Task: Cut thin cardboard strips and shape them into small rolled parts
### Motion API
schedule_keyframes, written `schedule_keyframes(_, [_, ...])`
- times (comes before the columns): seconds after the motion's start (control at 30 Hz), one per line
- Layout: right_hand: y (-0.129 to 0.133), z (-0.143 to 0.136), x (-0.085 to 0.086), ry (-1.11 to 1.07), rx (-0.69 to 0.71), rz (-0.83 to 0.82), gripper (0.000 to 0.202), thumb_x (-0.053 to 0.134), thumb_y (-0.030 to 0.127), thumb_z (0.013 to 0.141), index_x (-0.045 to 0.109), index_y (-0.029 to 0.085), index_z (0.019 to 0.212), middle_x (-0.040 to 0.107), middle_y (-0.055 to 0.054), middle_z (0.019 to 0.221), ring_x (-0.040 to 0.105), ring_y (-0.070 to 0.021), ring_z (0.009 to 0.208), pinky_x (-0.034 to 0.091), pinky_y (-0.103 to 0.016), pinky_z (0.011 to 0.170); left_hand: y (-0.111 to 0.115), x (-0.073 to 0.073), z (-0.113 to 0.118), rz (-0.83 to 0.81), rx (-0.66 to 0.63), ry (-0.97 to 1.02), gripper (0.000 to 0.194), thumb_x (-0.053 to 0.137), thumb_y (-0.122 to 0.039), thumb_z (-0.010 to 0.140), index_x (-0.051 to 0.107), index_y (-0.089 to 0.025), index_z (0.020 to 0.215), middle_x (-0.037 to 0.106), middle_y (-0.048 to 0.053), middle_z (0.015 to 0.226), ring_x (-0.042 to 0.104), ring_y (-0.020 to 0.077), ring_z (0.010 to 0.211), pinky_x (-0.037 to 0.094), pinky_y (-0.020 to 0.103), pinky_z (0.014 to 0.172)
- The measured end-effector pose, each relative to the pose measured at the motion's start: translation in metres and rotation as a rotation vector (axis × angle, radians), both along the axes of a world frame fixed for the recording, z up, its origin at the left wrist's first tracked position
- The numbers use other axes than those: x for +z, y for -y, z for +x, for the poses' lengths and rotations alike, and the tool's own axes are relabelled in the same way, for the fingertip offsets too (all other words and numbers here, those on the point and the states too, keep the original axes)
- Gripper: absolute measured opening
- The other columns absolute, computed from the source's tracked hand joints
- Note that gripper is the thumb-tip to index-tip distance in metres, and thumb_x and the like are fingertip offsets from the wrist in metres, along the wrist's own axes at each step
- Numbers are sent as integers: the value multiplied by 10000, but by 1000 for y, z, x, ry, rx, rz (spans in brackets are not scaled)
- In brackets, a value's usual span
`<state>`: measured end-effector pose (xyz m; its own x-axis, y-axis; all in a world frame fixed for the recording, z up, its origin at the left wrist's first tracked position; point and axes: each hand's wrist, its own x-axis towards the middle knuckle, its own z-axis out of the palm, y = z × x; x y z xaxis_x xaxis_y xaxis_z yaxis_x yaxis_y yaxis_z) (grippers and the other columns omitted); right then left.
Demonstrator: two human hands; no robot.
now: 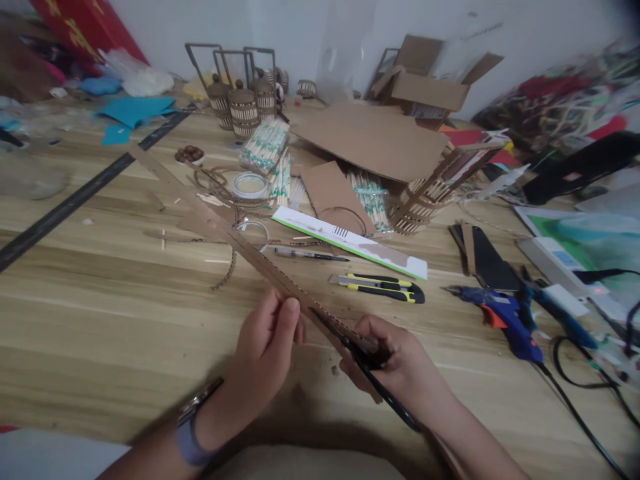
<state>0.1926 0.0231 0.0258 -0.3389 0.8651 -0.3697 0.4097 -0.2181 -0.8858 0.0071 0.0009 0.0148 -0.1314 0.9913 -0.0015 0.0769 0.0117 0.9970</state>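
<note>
Taking clock directions from the middle of my view, I have the strip (255, 260) of cardboard running from 10 o'clock down to 5. My left hand (267, 343), at 7, is clamped on it, thumb on top; the other fingertips are mostly hidden behind it. My right hand (407, 363), between 4 and 5, is closed on the scissors (387, 397), whose blades lie along the strip. I can't make out how the fingers sit in the handles, since knuckles and shadow cover them, nor how far the blades are apart. The strip's lower end is partly hidden by the scissors and that hand.

Both forearms leave the view at the bottom, and the watch (197, 400) at 7 is seen edge-on, its face unreadable. The knife (383, 287) is plain at 4, blade out. Beyond it, between 3 and 4, lies the glue gun (500, 313), its cord cut off at the edge. At 2, the sheet (370, 140) covers part of the sticks (371, 199). The heap (565, 107) further out at 2 is cut off and too blurred to sort.
</note>
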Motion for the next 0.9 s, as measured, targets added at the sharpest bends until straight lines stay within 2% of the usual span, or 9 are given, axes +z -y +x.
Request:
schedule_keyframes(0.2, [-2,-5,7,-5,22,27,308,675,233,566,377,236,641,417,93,558,342,-78,494,305,-193,457,2,-3,2,-7,-42,-27,277,403,-320,1006,437,-225,749,475,-62,581,465,107,528,367,232,528])
schedule_keyframes(0.53, [0,-5,9,100,56,102,269,657,280,596,393,235,618,389,82,527,301,-89,489,258,-199,438,4,-5,4,-40,-66,-68,280,404,-344,1000,436,-225,748,475,-62,580,464,114,528,360,239,524])
schedule_keyframes(0.9, [2,-1,-1,85,77,195,292,669,282,659,386,233,606,371,84,515,278,-86,481,243,-200,432,4,-5,4,-44,-72,-58,287,388,-352,1011,437,-222,759,466,-66,584,455,108,530,364,233,528])
